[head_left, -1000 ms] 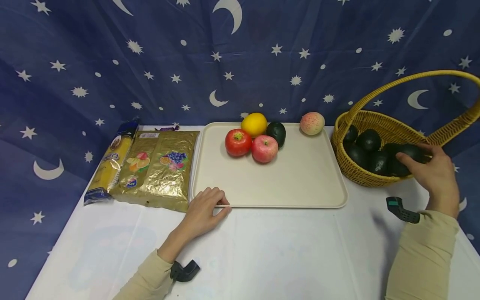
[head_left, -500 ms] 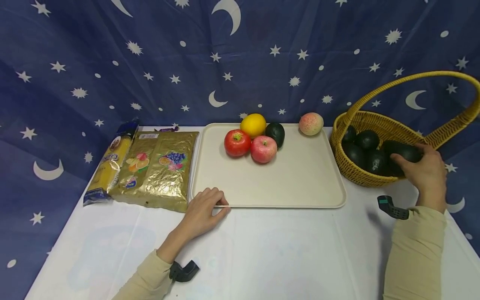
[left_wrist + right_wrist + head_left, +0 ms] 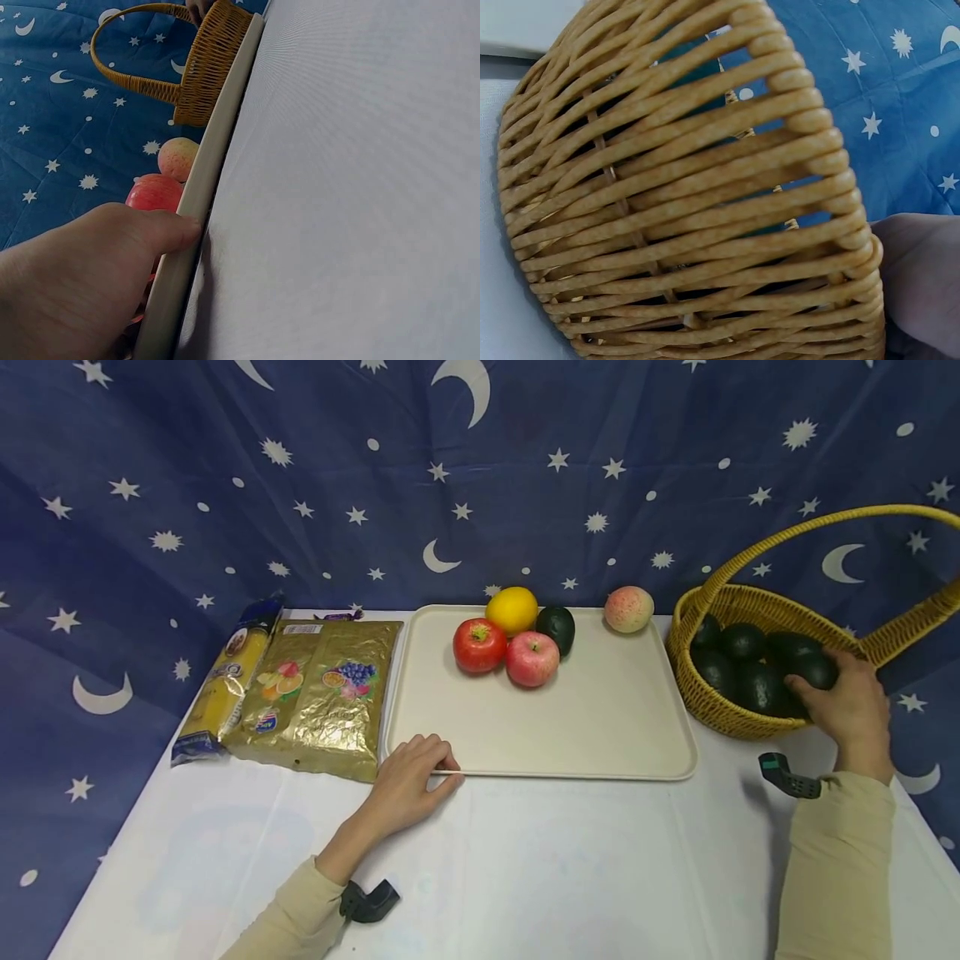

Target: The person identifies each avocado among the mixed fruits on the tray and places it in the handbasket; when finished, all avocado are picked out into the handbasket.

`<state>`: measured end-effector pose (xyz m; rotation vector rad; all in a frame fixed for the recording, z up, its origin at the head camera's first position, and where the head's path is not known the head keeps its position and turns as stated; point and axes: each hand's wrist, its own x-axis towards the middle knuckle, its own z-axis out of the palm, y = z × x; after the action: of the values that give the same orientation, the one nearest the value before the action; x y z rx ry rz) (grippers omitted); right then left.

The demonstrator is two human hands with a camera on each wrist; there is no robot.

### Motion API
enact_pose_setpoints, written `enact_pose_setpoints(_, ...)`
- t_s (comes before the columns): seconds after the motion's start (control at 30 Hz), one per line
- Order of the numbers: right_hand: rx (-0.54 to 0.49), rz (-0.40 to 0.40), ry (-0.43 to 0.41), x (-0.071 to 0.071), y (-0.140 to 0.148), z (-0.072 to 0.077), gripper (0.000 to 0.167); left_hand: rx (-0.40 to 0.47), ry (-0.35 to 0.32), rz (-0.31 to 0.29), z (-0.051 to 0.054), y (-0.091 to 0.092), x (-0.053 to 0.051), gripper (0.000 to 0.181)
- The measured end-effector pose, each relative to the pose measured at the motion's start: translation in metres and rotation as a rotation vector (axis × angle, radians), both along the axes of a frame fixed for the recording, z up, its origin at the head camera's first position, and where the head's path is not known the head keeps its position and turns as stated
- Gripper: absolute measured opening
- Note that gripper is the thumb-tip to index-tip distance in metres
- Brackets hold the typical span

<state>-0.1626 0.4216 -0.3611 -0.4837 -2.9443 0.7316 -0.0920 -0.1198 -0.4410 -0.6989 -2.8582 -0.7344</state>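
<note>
My left hand (image 3: 408, 785) pinches the near rim of the beige tray (image 3: 600, 735), thumb outside and fingers over the inner side; the left wrist view shows the thumb pressed on that rim (image 3: 214, 150). At the right, my right hand (image 3: 855, 710) reaches over the side of a wicker basket (image 3: 723, 706) and holds a dark green avocado (image 3: 819, 671) among several others (image 3: 761, 685). Its far fingers are hidden behind the avocado. In the right wrist view, woven basket wall (image 3: 690, 180) fills most of the picture, with part of the hand (image 3: 922, 277) at its rim.
On the tray lie a yellow lemon (image 3: 512, 611), a red tomato-like fruit (image 3: 480, 646), a pink apple (image 3: 532, 659) and a dark avocado (image 3: 557, 631). A peach (image 3: 628, 609) sits at its back edge. Left are a gold bag (image 3: 330, 702) and a spaghetti pack (image 3: 225, 685).
My right hand has shifted slightly left, bringing the avocado from the basket's right side in among the others. My left hand stays on the tray rim. The head view has shifted slightly.
</note>
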Motion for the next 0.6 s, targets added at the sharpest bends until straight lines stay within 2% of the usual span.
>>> enact_pose_setpoints(0.27,-0.008,0.02,-0.026,-0.0008,0.0002,0.0002,0.075,0.012,0.01,-0.002,-0.0007,-0.0005,0.0006,0.012)
enact_pose_setpoints(0.6,0.051,0.045,-0.054,-0.003,0.0039,-0.0027,0.076,0.007,0.01,0.003,-0.0011,0.0003,0.0004,0.012)
